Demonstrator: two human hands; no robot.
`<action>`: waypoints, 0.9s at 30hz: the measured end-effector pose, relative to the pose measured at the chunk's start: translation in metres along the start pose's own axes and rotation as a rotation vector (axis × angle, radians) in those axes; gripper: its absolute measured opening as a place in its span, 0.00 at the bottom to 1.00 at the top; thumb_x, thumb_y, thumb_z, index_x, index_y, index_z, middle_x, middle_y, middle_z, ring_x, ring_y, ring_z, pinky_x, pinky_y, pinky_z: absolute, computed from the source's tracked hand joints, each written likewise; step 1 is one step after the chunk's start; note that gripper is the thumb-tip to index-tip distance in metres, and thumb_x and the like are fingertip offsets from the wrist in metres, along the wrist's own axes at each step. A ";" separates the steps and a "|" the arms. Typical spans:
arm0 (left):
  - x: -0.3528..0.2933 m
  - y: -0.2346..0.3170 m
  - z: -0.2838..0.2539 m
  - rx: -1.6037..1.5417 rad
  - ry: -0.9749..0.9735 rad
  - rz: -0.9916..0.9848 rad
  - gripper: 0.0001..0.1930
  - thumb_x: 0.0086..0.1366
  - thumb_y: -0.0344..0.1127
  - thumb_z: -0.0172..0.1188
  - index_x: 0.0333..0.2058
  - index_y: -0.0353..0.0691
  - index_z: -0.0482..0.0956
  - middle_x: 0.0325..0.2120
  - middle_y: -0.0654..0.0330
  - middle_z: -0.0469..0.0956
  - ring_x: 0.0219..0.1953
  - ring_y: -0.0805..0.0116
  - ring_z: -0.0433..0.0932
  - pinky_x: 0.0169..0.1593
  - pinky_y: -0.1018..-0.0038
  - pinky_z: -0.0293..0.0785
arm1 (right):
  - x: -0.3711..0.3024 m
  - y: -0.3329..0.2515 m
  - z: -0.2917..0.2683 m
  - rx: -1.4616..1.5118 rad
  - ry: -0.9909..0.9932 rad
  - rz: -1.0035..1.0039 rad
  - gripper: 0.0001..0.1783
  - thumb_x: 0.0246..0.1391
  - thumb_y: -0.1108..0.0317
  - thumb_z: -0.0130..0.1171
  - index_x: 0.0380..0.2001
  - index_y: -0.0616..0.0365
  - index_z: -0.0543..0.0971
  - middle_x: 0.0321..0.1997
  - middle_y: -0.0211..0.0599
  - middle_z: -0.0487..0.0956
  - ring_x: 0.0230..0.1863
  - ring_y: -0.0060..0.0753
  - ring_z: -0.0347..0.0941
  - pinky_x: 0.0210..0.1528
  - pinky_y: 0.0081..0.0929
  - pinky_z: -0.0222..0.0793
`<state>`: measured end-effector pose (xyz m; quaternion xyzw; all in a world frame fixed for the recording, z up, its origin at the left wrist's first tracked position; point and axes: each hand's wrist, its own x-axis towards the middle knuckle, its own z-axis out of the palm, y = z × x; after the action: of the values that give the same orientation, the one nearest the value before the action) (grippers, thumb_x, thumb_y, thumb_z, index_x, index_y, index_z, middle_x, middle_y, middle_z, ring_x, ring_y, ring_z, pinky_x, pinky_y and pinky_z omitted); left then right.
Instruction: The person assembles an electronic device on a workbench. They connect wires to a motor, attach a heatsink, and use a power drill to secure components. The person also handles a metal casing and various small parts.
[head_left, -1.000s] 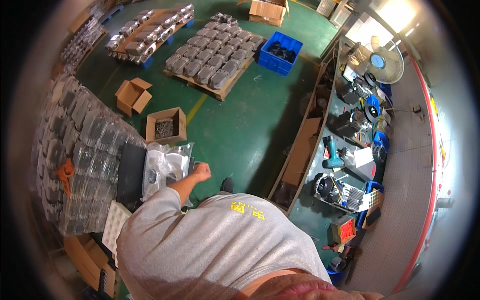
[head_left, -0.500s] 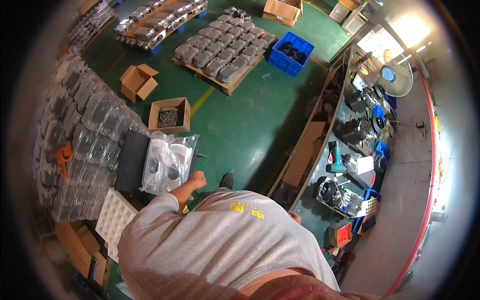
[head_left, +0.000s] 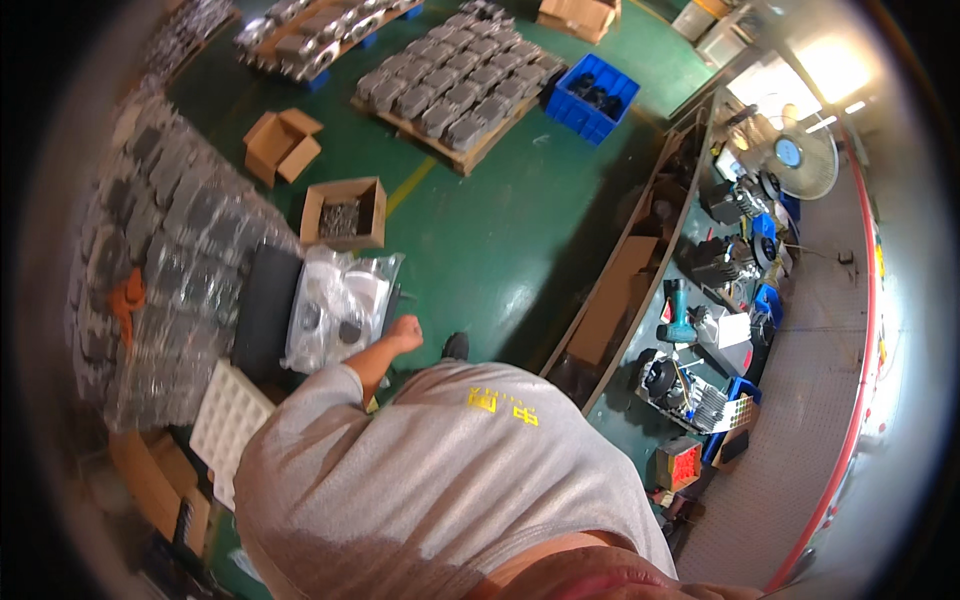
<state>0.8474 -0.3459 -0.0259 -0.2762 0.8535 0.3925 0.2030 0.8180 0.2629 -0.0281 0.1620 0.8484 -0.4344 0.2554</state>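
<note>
My left hand (head_left: 405, 333) hangs in front of my body with its fingers curled into a loose fist, and nothing shows in it. Close beside it, to the left, clear plastic film covers white and silver rounded parts (head_left: 340, 310). They rest next to a dark padded panel (head_left: 267, 308). A short dark rod sticks out from this stand just above my fist; no grip on it is visible. My right hand is hidden behind my grey shirt (head_left: 450, 470).
Wrapped grey castings (head_left: 190, 270) are stacked at left, by a white dimpled tray (head_left: 228, 420). Ahead are a carton of small metal parts (head_left: 372, 215), a loaded pallet (head_left: 462, 160) and a blue crate (head_left: 590, 122). A workbench (head_left: 625, 375) with a teal power drill (head_left: 678, 315) runs along the right.
My left hand has moved slightly up and right, still curled. My right hand, partly visible at my side before, has gone out of sight. The whole view has shifted a little.
</note>
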 end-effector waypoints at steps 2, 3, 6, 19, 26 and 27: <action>0.005 -0.011 0.010 0.078 0.040 0.023 0.07 0.53 0.34 0.62 0.29 0.38 0.83 0.34 0.45 0.82 0.40 0.44 0.82 0.44 0.57 0.79 | -0.012 -0.017 -0.011 -0.021 -0.056 0.032 0.12 0.58 0.68 0.62 0.38 0.69 0.84 0.27 0.34 0.82 0.28 0.24 0.76 0.31 0.29 0.73; 0.002 -0.002 0.005 0.013 -0.010 0.028 0.07 0.53 0.34 0.62 0.29 0.39 0.82 0.35 0.46 0.82 0.41 0.45 0.82 0.44 0.56 0.78 | -0.015 -0.024 -0.014 -0.020 -0.067 0.050 0.12 0.58 0.69 0.62 0.38 0.69 0.84 0.27 0.34 0.82 0.28 0.24 0.76 0.31 0.29 0.73; -0.004 -0.019 0.014 -0.041 0.066 0.011 0.06 0.53 0.34 0.62 0.28 0.40 0.83 0.35 0.47 0.83 0.41 0.45 0.82 0.44 0.56 0.78 | -0.016 -0.066 -0.017 -0.028 -0.151 0.064 0.12 0.58 0.69 0.62 0.39 0.69 0.84 0.26 0.34 0.81 0.27 0.24 0.75 0.30 0.28 0.73; -0.123 -0.099 0.060 -0.354 0.234 -0.243 0.04 0.52 0.32 0.64 0.27 0.43 0.85 0.31 0.51 0.84 0.36 0.51 0.84 0.41 0.59 0.79 | 0.061 -0.189 0.009 -0.335 -0.490 -0.115 0.12 0.59 0.69 0.61 0.41 0.68 0.83 0.26 0.33 0.80 0.27 0.23 0.74 0.28 0.26 0.71; -0.238 -0.115 0.108 -0.519 0.429 -0.604 0.05 0.54 0.31 0.63 0.28 0.40 0.87 0.27 0.50 0.84 0.32 0.58 0.84 0.38 0.62 0.78 | 0.126 -0.268 0.062 -0.380 -0.718 -0.317 0.12 0.59 0.70 0.61 0.42 0.68 0.82 0.26 0.32 0.80 0.26 0.22 0.74 0.27 0.25 0.71; -0.251 -0.110 0.114 -0.607 0.415 -0.677 0.05 0.53 0.33 0.64 0.27 0.41 0.87 0.28 0.50 0.85 0.34 0.56 0.85 0.40 0.61 0.79 | 0.132 -0.279 0.071 -0.325 -0.718 -0.278 0.12 0.59 0.70 0.61 0.42 0.68 0.82 0.26 0.32 0.79 0.26 0.22 0.74 0.26 0.25 0.71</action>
<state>1.1235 -0.2378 -0.0148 -0.6567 0.5857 0.4719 0.0552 0.5920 0.0528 0.0434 -0.1582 0.7769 -0.3540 0.4960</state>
